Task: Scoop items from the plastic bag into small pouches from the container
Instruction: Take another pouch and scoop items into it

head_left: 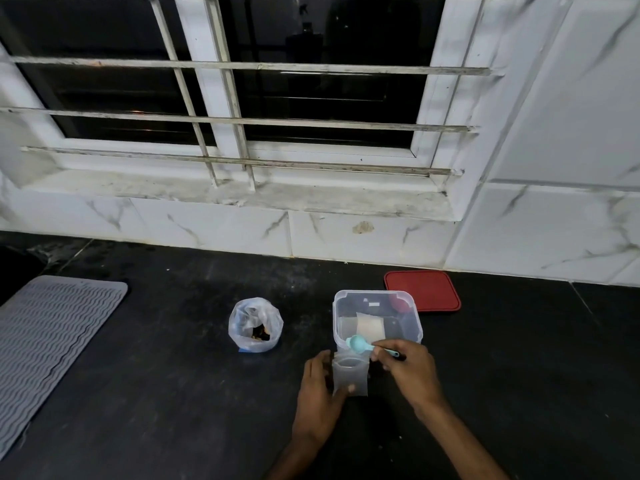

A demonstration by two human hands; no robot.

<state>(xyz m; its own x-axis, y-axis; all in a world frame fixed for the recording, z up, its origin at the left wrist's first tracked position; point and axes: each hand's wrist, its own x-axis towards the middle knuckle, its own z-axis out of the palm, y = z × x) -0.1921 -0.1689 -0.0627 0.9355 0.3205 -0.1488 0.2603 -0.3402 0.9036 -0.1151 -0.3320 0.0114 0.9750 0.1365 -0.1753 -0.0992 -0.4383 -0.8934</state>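
A small clear pouch (pixel 351 375) stands upright on the black counter, its mouth held open; my left hand (pixel 320 396) grips its left side with the thumb across the front. My right hand (pixel 410 370) pinches the handle of a light-blue spoon (pixel 360 344), whose bowl hovers just above the pouch's mouth. Right behind stands the clear plastic container (pixel 414 327), open, with a few flat pouches lying inside. To the left sits the open plastic bag (pixel 255 325) with dark items at its bottom.
The container's red lid (pixel 424 291) lies flat behind it near the marble-tiled wall. A grey ribbed mat (pixel 48 337) covers the counter's left end. A barred window with a white sill runs above the counter.
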